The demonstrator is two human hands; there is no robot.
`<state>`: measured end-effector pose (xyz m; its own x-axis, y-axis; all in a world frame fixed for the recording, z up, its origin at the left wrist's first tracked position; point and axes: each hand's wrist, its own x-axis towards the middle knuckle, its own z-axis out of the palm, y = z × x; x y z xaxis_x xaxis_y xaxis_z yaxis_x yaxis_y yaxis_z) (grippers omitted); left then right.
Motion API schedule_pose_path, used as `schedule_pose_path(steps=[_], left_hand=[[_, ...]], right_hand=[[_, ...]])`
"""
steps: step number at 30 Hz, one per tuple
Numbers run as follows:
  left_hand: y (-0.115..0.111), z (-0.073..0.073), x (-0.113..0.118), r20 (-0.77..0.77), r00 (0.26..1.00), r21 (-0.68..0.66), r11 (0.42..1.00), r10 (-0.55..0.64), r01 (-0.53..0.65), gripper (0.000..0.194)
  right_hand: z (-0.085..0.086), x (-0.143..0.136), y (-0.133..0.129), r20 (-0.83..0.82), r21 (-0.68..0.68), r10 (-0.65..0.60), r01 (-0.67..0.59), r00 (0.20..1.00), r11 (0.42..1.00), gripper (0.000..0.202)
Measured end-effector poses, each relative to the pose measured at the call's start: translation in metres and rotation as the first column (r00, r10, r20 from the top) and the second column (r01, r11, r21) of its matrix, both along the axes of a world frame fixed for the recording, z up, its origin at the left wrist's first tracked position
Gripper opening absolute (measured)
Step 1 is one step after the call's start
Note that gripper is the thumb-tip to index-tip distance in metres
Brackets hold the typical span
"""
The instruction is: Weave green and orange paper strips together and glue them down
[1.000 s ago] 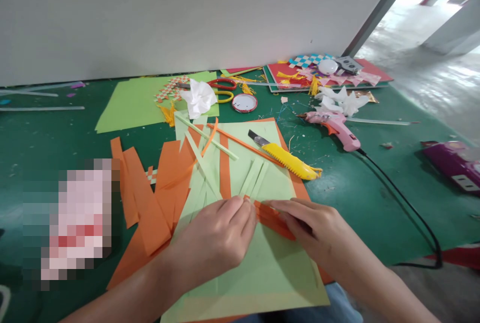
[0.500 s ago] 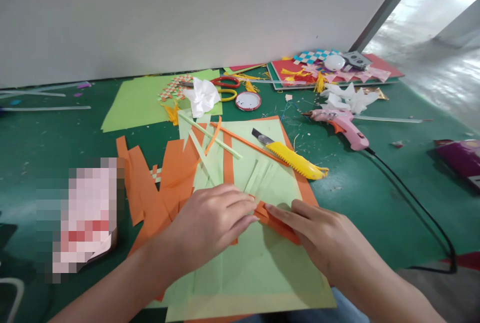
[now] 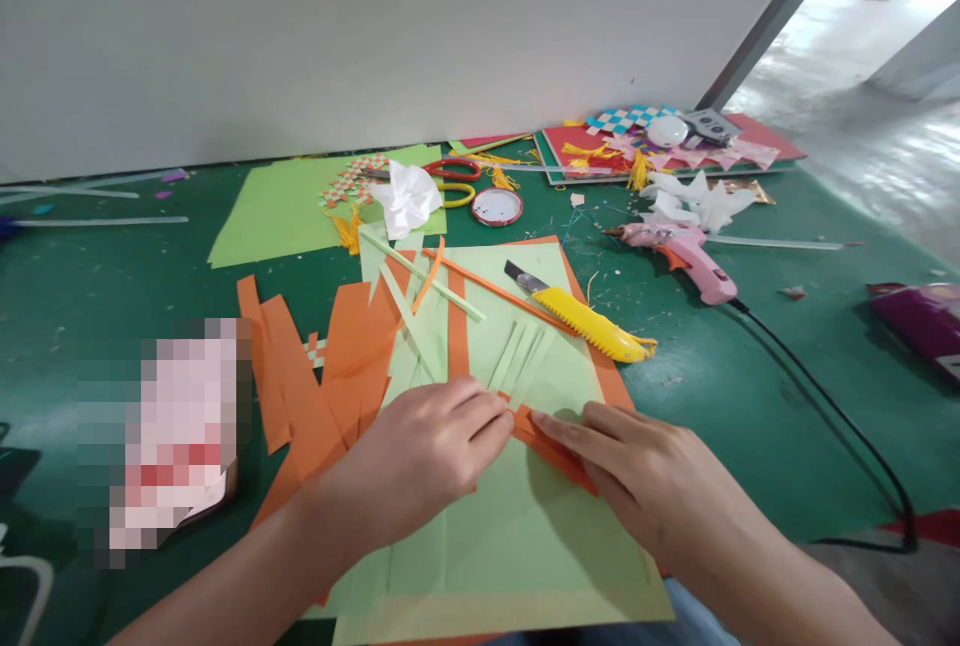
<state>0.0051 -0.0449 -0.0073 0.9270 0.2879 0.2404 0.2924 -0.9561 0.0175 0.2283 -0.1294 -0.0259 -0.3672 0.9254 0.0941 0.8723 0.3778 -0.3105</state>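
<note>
Orange paper strips (image 3: 561, 454) and narrow pale green paper strips (image 3: 517, 361) meet at a small weave over a pale green sheet (image 3: 517, 556). My right hand (image 3: 637, 466) holds the orange strips down, its index finger stretched along them and its thumb hidden. Just to the left, my left hand (image 3: 442, 436) is closed in a pinch at the end of the weave. Its fingertips hide exactly which strip is between them. A yellow utility knife (image 3: 592, 324), blade out, lies beyond my right hand on the paper.
Cut orange paper (image 3: 300, 406) spreads at the left beside a blurred-out phone-like object (image 3: 180, 426). Behind are scissors (image 3: 457, 181), crumpled tissue (image 3: 407, 198), a round lid (image 3: 496, 207) and green paper (image 3: 262, 211). At the right lies a pink glue gun (image 3: 690, 256) with its black cord (image 3: 840, 406).
The fingers of my left hand have curled from stretched out into a tighter pinch beside the weave. My right hand stays on the orange strips.
</note>
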Motion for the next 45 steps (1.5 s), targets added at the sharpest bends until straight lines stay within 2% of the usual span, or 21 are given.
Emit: schedule_pose_path(steps=[3, 6, 10, 13, 17, 26, 32, 39, 45], left_hand=[[-0.003, -0.001, 0.002, 0.023, 1.0, 0.055, 0.998, 0.008, -0.009, 0.024], [-0.004, -0.003, 0.003, 0.033, 0.999, 0.077, 0.997, -0.002, -0.001, 0.02], [-0.003, -0.005, 0.002, 0.014, 1.0, 0.107, 0.994, -0.007, 0.006, 0.021], [-0.003, -0.004, 0.002, 0.019, 1.0, 0.114, 0.993, -0.015, 0.013, 0.023], [-0.002, -0.003, 0.002, 0.038, 0.999, 0.112, 0.993, -0.023, 0.019, 0.025], [-0.003, -0.004, 0.001, 0.025, 0.999, 0.093, 0.995, -0.028, 0.026, 0.024], [-0.003, -0.003, 0.001, 0.022, 0.999, 0.114, 0.993, -0.038, 0.035, 0.023], [0.0, -0.006, -0.002, 0.111, 0.993, 0.089, 0.995, -0.048, 0.039, 0.018], [0.001, -0.004, -0.004, 0.089, 0.992, 0.067, 0.994, -0.09, 0.084, 0.018]], right_hand=[[0.007, -0.002, 0.008, -0.04, 0.074, 0.004, -0.001, 0.999, 0.997, 0.025], [0.012, -0.002, 0.021, 0.048, 0.178, 0.079, -0.086, 0.996, 0.98, 0.024], [0.014, -0.001, 0.042, 0.328, 0.339, 0.222, -0.334, 0.918, 0.879, 0.024], [0.013, 0.001, 0.055, 0.375, 0.41, 0.289, -0.437, 0.881, 0.801, 0.029], [0.01, 0.002, 0.063, 0.369, 0.414, 0.379, -0.515, 0.849, 0.751, 0.032], [0.006, 0.002, 0.064, 0.418, 0.427, 0.359, -0.529, 0.834, 0.734, 0.031], [0.008, 0.0, 0.064, 0.4, 0.439, 0.392, -0.549, 0.828, 0.712, 0.026], [0.005, 0.0, 0.065, 0.365, 0.449, 0.401, -0.536, 0.84, 0.715, 0.024], [0.001, 0.003, 0.066, 0.379, 0.488, 0.417, -0.561, 0.826, 0.669, 0.012]])
